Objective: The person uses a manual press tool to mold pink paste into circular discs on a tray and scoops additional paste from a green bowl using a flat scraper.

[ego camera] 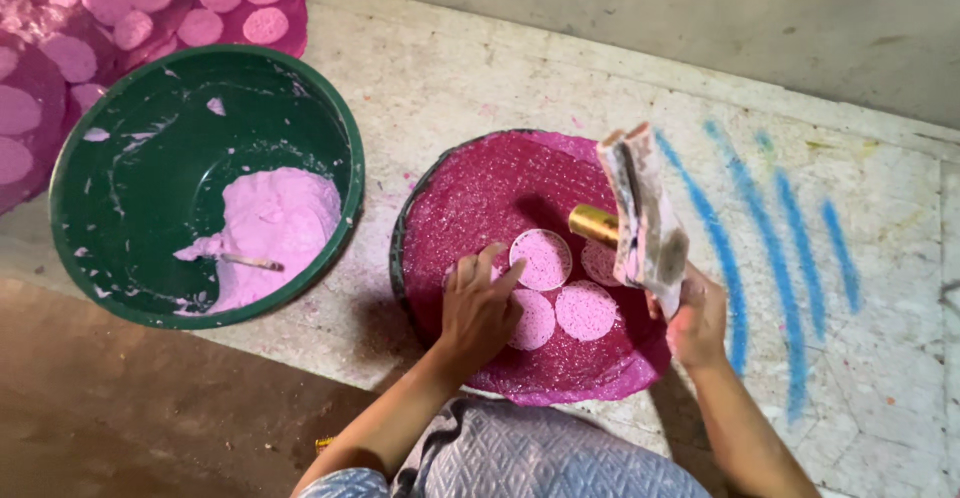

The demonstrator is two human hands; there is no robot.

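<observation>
Smearing of the wet pink discs (585, 310) is risked at frame centre: the left hand (478, 310) rests spread there, the right hand (693, 323) clenched on a stamping tool (640, 213).

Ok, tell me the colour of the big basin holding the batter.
Dark green basin, holding pale pink batter; clearest in the head view.

Floor (560, 68): pale, worn stone/cement w/ stains & pink specks. Blue chalk-like streaks (790, 258) run diagonally on the right. Far side: grey, rough wall (700, 8), meets floor at a slightly raised edge. Near left: lower brown surface (130, 408), darker, in shadow, a step down from the pale slab. Light dim, evenly spread; soft shadows fall toward near side.
</observation>
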